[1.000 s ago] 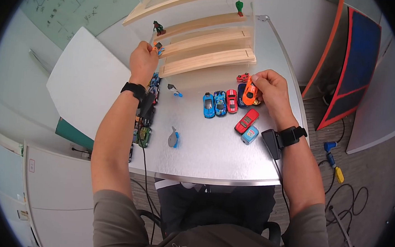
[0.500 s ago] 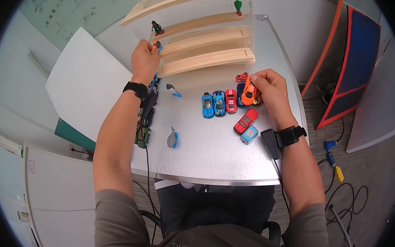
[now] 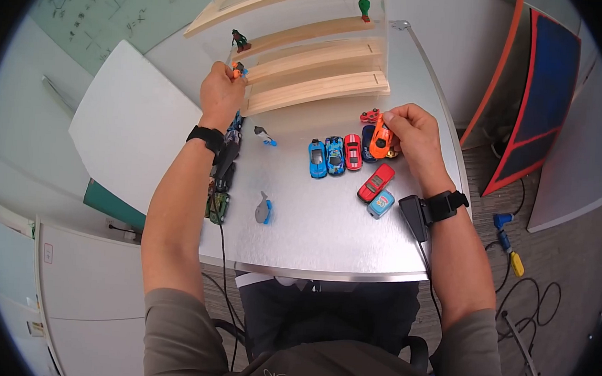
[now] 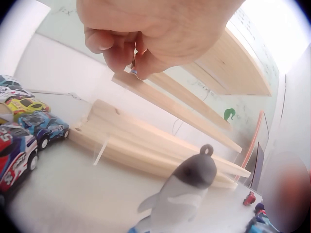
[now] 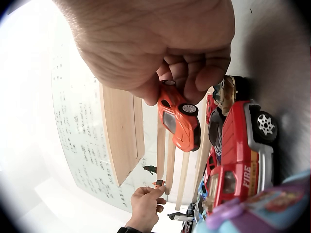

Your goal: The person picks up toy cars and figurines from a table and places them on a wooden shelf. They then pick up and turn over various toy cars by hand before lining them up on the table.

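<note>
With the tabletop [image 3: 305, 236] taken as a clock face in the head view, a person's left hand [image 3: 220, 99] was at ten o'clock, pinching a small orange-and-black figure [image 3: 238, 70] by the nine-o'clock end of a wooden rack [image 3: 313, 96]; whether the figure touched a plank could not be told. At two o'clock the right hand [image 3: 414, 134] grasped an orange toy car [image 3: 381, 139] between thumb and fingers, partly covering a dark blue car [image 3: 368, 144]. Nearer the centre, a striped red car [image 3: 353, 153] and two blue cars [image 3: 318, 159] stood side by side. Toward four o'clock sat a plain red car [image 3: 376, 183] and a light-blue toy [image 3: 380, 204]. A grey figure [image 3: 262, 210] lay at eight o'clock.
</note>
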`<state>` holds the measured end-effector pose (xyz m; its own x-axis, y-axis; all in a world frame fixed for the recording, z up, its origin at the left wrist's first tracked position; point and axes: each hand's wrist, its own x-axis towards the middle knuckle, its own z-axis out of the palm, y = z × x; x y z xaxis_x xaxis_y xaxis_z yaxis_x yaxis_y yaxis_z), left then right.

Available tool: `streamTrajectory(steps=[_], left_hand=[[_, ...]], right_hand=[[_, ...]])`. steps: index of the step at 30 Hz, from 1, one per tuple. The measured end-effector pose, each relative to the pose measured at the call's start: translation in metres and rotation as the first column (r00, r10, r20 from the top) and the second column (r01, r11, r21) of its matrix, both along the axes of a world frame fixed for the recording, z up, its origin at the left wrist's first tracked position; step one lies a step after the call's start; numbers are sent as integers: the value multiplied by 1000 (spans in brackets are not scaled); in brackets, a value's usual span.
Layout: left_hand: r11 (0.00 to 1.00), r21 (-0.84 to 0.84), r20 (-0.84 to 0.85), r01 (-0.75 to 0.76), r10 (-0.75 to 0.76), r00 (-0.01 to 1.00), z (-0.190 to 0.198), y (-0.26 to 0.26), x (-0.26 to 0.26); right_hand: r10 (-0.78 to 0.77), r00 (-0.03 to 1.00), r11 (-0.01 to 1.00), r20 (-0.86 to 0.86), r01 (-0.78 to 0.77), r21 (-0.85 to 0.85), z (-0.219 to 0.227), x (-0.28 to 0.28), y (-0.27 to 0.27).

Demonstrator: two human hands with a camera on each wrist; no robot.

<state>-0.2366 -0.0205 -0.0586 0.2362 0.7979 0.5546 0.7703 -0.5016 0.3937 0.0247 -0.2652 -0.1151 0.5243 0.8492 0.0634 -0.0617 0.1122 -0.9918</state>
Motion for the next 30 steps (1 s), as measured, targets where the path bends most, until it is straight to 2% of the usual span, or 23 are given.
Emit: streamTrajectory(steps=[30], left_hand=[[1000,-9,-1,-13,13,1000,3,-1,-19]], right_hand=[[-17,1000,1000,7,17,-13,1,1,0]])
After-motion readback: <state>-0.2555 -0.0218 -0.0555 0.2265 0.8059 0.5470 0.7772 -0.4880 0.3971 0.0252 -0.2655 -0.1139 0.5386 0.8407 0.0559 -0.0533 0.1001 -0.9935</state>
